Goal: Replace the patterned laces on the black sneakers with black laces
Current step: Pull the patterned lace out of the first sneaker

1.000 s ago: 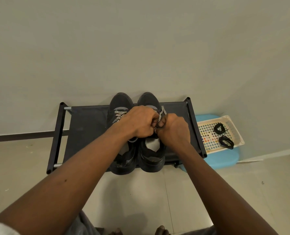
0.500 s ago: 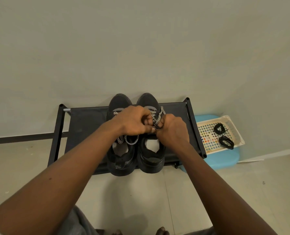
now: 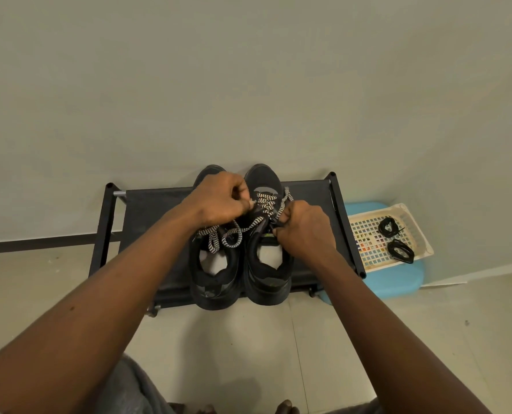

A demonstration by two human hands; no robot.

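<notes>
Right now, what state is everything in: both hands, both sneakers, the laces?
Left hand: fingers pinching the patterned lace.
Right hand: fingers gripping the same lace at the shoe's side.
Right-side sneaker: patterned lace threaded, loosened at the top.
Left-side sneaker: loose patterned lace ends lying across it.
Black laces: two coils, unused, in the basket.

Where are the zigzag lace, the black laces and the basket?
zigzag lace (image 3: pixel 265 201), head view, on its crisscross laced part.
black laces (image 3: pixel 382 228), head view, on the left side of the farther coil.
basket (image 3: pixel 368 245), head view, on its bare mesh floor.
</notes>
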